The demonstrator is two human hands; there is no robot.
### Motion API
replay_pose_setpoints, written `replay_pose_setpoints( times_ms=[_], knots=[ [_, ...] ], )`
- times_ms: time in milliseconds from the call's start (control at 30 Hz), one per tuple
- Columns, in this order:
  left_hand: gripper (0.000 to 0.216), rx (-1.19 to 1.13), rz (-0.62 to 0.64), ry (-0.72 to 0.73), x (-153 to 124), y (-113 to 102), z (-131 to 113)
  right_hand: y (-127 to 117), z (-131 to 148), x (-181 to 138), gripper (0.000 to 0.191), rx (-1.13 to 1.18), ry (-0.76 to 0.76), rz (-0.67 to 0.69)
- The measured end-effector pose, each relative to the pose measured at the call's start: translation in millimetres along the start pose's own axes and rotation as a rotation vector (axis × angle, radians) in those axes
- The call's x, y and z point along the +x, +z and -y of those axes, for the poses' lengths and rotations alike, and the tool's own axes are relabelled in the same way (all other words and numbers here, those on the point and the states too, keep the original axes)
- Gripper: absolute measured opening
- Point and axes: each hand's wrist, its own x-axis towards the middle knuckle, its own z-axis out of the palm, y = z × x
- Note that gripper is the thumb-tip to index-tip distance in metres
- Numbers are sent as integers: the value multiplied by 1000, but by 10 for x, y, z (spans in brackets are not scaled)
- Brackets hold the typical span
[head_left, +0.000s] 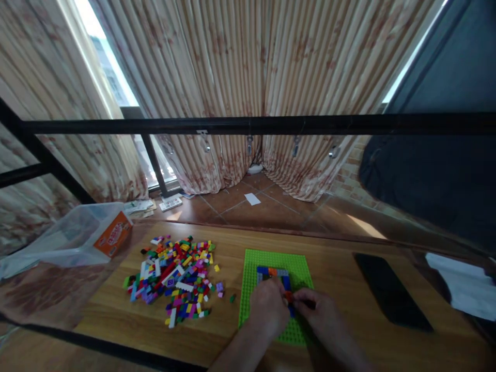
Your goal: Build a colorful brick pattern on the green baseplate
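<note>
On a light green studded baseplate (256,258) rests a low frame of toy bricks, with blue bricks (286,282), an orange brick (273,271) and grey bricks (282,273) along its edges. My left hand (269,305) is closed and bent over the frame, covering its near left part. From the right, my right hand (320,310) comes in with thumb and forefinger pinched. Between the fingertips of both hands a small orange-red brick (288,296) shows at the frame's right side, partly hidden by the fingers.
Left of the baseplate, a heap of loose coloured bricks (182,281) spreads over the wooden table (225,243). A clear plastic bin (77,227) with an orange label stands beyond it. A black phone-like slab (391,292) and white paper (463,284) lie right. A black rail (232,125) crosses ahead.
</note>
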Motion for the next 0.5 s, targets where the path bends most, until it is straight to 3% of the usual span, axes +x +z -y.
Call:
replay_pose_setpoints(
  times_ms=[200, 367, 500],
  knots=[
    [25, -19, 25, -25, -27, 37, 38, -46, -122, 70, 27, -45, 17, 116],
    [24, -62, -17, 0, 0, 142, 116, -89, -235, 137, 28, -104, 38, 142],
    [26, -66, 0, -1, -31, 105, 88, -116, -177, 131, 28, -123, 43, 148]
  ],
)
